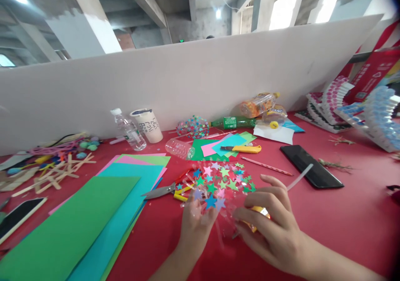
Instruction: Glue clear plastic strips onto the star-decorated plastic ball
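My left hand is closed at the lower edge of a clear plastic piece with many coloured stars on it, pinching it by the rim. In my right hand is a yellow glue gun, mostly covered by the fingers. A translucent glue stick sticks out behind that hand, and the nozzle end points toward the starred piece. Red-and-yellow-handled scissors lie to the left, their handles partly hidden by the stars. Some of the plastic near my fingers is blurred.
Coloured paper sheets cover the left side. Behind are a yellow utility knife, a green bottle, a cut clear bottle and a white cup. A black phone lies at right. A white board closes off the back.
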{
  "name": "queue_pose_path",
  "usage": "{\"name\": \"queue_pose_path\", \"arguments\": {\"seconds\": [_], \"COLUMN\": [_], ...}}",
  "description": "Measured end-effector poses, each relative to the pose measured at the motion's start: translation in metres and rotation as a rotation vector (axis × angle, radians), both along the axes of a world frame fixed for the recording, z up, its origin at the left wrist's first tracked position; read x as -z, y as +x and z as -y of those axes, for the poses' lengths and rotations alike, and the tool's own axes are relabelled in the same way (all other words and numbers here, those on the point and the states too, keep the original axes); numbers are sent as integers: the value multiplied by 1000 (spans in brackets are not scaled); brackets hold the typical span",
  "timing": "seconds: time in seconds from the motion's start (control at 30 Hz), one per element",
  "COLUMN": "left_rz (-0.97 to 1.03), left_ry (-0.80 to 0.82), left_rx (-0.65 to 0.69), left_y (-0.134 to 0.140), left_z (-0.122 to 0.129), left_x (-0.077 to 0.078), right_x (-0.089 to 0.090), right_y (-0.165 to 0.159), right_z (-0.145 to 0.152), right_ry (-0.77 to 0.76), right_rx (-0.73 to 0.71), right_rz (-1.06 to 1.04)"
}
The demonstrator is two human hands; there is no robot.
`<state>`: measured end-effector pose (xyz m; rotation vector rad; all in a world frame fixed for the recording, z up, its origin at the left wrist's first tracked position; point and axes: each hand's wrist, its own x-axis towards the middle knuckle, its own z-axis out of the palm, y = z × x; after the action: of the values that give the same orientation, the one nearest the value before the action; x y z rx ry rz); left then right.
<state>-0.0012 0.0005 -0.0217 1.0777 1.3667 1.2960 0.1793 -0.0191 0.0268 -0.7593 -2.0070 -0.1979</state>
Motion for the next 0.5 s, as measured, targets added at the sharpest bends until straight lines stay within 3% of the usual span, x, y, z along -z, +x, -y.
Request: {"name": "queue_pose_path", "arguments": {"seconds": [0.3,0.5], "left_rz": [157,204], "left_ry": [-132,-92], "left_rx": [10,61], "left_y": [8,8], "left_z": [-3,-1], "left_x": [-30,-21], "right_x": [8,3], "right_y": [2,3], "right_z": [1,-5], "right_ry": [146,49], "right_rx": [-20,9], "right_rz": [58,94]}}
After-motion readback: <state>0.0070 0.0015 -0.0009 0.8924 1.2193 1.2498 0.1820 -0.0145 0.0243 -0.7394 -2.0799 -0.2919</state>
